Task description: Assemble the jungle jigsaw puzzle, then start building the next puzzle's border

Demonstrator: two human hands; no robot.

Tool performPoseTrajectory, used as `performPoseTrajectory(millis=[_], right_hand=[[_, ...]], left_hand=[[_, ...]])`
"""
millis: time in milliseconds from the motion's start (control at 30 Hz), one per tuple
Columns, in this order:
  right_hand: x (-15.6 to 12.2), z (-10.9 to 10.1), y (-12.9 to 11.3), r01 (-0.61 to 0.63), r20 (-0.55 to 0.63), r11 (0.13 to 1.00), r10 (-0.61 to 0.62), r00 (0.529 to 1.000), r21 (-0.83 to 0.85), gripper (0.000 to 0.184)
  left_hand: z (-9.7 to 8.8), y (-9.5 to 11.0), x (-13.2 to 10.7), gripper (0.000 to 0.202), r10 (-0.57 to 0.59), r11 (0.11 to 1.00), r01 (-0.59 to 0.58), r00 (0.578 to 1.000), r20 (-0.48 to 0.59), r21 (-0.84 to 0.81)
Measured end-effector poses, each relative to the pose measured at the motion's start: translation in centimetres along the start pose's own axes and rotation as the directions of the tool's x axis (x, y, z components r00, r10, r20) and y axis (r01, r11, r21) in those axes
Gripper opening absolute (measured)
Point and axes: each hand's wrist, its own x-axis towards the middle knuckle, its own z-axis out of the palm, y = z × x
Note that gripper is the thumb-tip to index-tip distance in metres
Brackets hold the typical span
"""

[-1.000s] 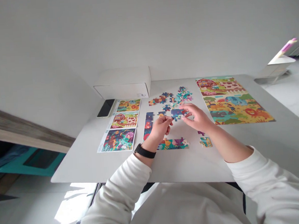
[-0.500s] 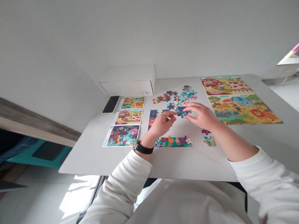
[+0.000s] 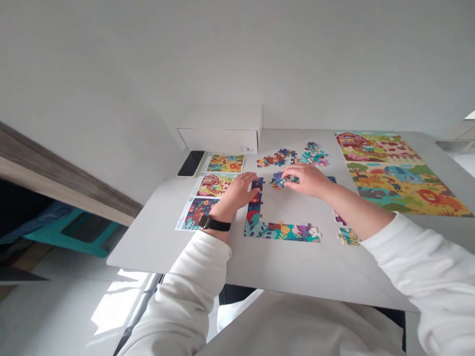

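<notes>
So, left hand (image 3: 236,193): curling narrowly over the table, with its fingers (image 3: 249,183) reaching a dark blue puzzle piece (image 3: 257,184) at the top of the upright strip (I cannot tell whether they are gripping it).
Right hand (image 3: 307,179): holding a blue puzzle piece (image 3: 280,180) in a narrow pinch, just beyond the strip.
Left wrist (image 3: 210,222): wearing a black watch (image 3: 214,223).
Puzzle border: lying flat on the white table (image 3: 165,248), with the upright strip (image 3: 254,212) joining a bottom row (image 3: 284,232) at a corner, below the hands.
Loose pieces: sitting in a scattered heap (image 3: 293,157) beyond the hands, with a few more (image 3: 348,237) lying right of the bottom row.
Finished puzzle: lying at the table's right side (image 3: 395,175).
Picture cards: lying in a column (image 3: 225,163) left of the hands.
Far edge: holding a white box (image 3: 220,130) and a black phone (image 3: 191,163).
</notes>
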Motion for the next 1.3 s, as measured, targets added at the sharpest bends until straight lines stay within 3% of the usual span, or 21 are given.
performPoseTrajectory(millis=[200, 433, 933, 1300], right_hand=[[2.7, 3.2, 0.9, 0.002, 0.062, 0.999, 0.001, 0.998, -0.041, 0.014], [3.2, 4.9, 1.9, 0.008, 0.113, 0.999, -0.004, 0.994, -0.040, 0.020], [3.1, 5.4, 1.4, 0.025, 0.131, 0.988, -0.004, 0.991, -0.155, 0.022], [3.2, 5.1, 1.4, 0.044, 0.157, 0.994, -0.028, 0.987, -0.099, 0.024]], left_hand=[[0.5, -0.2, 0.1, 0.046, 0.005, 1.000, -0.005, 0.998, 0.058, 0.009], [0.7, -0.3, 0.1, 0.043, 0.004, 1.000, -0.002, 0.999, 0.054, -0.031], [0.8, 0.0, 0.0, 0.038, -0.005, 0.998, 0.008, 0.999, 0.052, -0.067], [1.2, -0.1, -0.2, 0.049, 0.034, 0.999, -0.032, 0.997, 0.068, -0.038]])
